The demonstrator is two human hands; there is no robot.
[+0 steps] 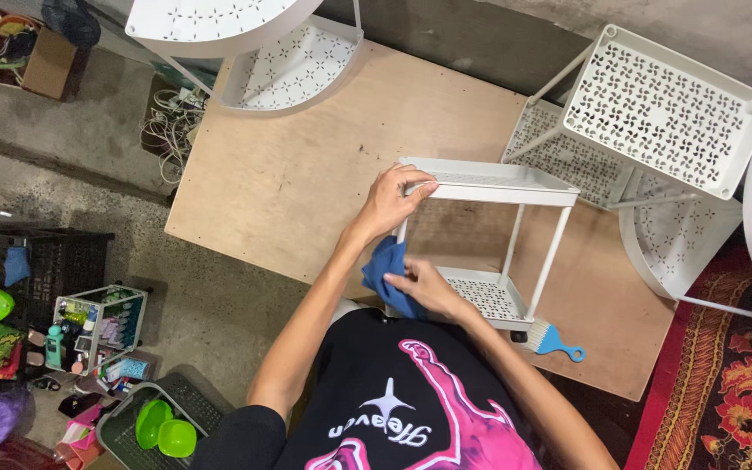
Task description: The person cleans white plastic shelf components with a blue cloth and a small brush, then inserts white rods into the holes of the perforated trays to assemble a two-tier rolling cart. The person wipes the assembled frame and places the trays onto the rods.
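So the main thing here is a white two-tier rack (489, 239) with perforated shelves, sitting on a plywood board (289, 174) right in front of the person. The left hand (391, 198) is clamped on the near corner of the rack's top shelf, fingers curled over the rim. The right hand (424, 287) sits just below that, down by the lower shelf, pressing a blue cloth (383, 271) against the rack's corner leg, with the cloth bunched up under the fingers. Just past the right hand, tucked by the bottom shelf's far corner, there's a small brush with a blue handle (559, 339) lying on the board. Further out beyond the rack from the hands is another white perforated shelf unit (663, 109) tipped at an angle, and above the left hand a rounded white corner shelf (280, 52) hangs over the board's edge. Way off to the left-hand side on the concrete floor there's a small wire caddy full of bottles (97, 326), a black crate (54, 261), and a grey basket with green bowls (167, 426) in it. On the opposite side, beyond the right arm, a red patterned rug (724, 383) covers the floor.
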